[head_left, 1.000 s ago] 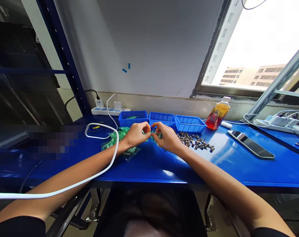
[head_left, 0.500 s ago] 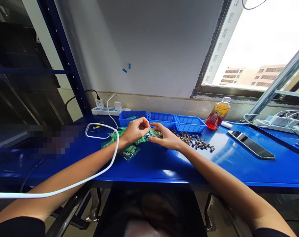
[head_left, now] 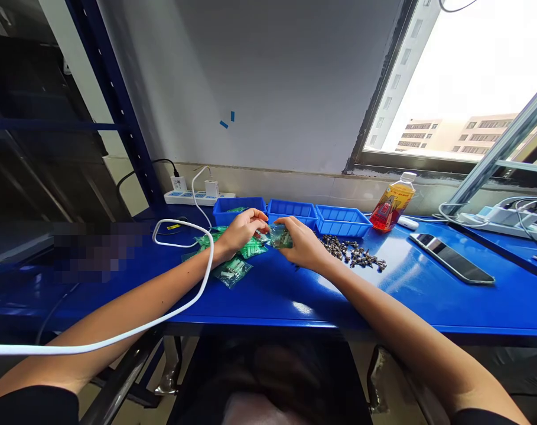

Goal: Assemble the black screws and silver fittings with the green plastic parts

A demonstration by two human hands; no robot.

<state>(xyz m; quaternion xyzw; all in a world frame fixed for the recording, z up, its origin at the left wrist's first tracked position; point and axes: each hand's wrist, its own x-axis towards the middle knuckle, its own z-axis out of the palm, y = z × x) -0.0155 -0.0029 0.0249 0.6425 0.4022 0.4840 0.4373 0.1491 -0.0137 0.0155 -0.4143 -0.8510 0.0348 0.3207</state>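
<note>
Over the middle of the blue table, my right hand (head_left: 304, 245) grips a small clear greenish plastic bag (head_left: 281, 236) between thumb and fingers. Dark slim pieces show inside it. My left hand (head_left: 241, 234) is just left of the bag, its thumb and fingers brought together; whatever lies between the fingertips is too small to make out. Beneath and beside the left hand lies a pile of green plastic bags (head_left: 252, 249). One bag with pale pieces (head_left: 233, 271) lies nearest the front. Metal screw-like parts (head_left: 355, 255) are scattered to the right of my right hand.
Three blue bins (head_left: 342, 222) line the back; the left one has green content. A white cable (head_left: 208, 268) loops over my left forearm. A drink bottle (head_left: 391, 203), a phone (head_left: 452, 258) and power strips (head_left: 179, 199) are on the table.
My hands have drawn slightly apart. The bag now sits in my right hand, more fully in view, and my left fingers have moved off its top edge.
</note>
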